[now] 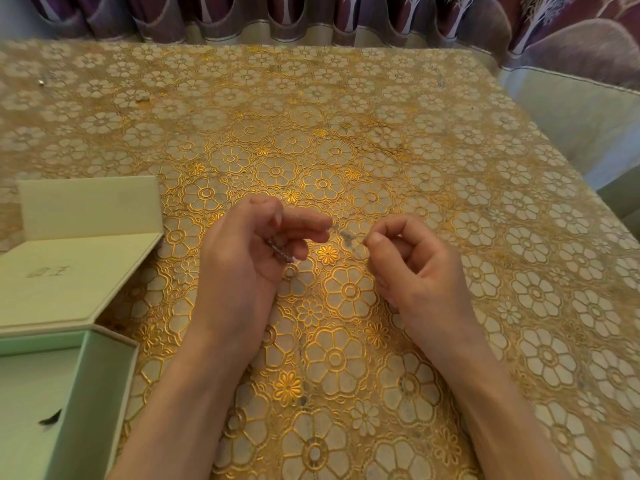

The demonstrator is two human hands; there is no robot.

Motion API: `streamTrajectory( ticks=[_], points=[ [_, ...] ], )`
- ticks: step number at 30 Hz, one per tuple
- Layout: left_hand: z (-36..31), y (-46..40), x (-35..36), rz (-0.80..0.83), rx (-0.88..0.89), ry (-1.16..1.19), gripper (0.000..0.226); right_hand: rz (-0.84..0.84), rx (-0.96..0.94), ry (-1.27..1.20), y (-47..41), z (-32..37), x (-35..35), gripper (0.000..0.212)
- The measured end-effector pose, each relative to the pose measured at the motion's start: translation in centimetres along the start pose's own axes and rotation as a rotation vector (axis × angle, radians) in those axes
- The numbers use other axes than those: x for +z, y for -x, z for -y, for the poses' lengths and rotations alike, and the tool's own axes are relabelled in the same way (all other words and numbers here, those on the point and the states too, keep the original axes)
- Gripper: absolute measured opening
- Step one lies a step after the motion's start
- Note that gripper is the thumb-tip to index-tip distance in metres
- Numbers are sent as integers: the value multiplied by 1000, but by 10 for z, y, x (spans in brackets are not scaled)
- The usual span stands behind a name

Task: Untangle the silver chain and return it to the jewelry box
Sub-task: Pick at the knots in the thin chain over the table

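Observation:
The silver chain (281, 251) is thin and beaded and shows as a short dark strand hanging out of my left hand (249, 251), which holds it between thumb and curled fingers above the table. A faint stretch of it runs right towards my right hand (408, 268), whose thumb and forefinger pinch together at that end. The two hands are a small gap apart over the middle of the table. The pale green jewelry box (104, 382) stands open at the lower left, its lid (90, 209) tipped back behind it.
A gold floral tablecloth (346, 150) covers the table. Purple patterned curtains (311, 15) hang behind the far edge. A small shiny object (41, 82) lies at the far left. A small dark scrap (50, 418) lies inside the box. The table edge drops off at the right.

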State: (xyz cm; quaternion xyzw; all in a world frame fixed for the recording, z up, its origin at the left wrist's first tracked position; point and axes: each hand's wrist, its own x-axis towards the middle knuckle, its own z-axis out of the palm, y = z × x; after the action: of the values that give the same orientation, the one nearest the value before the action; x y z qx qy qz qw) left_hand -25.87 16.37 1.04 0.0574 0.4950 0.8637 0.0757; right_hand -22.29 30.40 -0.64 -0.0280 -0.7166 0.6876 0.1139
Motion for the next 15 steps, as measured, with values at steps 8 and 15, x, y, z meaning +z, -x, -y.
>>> streamTrajectory(
  ticks=[8, 15],
  points=[
    [-1, 0, 5, -102, -46, 1, 28, -26, 3, 0, 0, 2, 0, 9],
    [1, -1, 2, -194, 37, -7, 22, 24, -61, 91, 2, 3, -1, 8]
  ],
)
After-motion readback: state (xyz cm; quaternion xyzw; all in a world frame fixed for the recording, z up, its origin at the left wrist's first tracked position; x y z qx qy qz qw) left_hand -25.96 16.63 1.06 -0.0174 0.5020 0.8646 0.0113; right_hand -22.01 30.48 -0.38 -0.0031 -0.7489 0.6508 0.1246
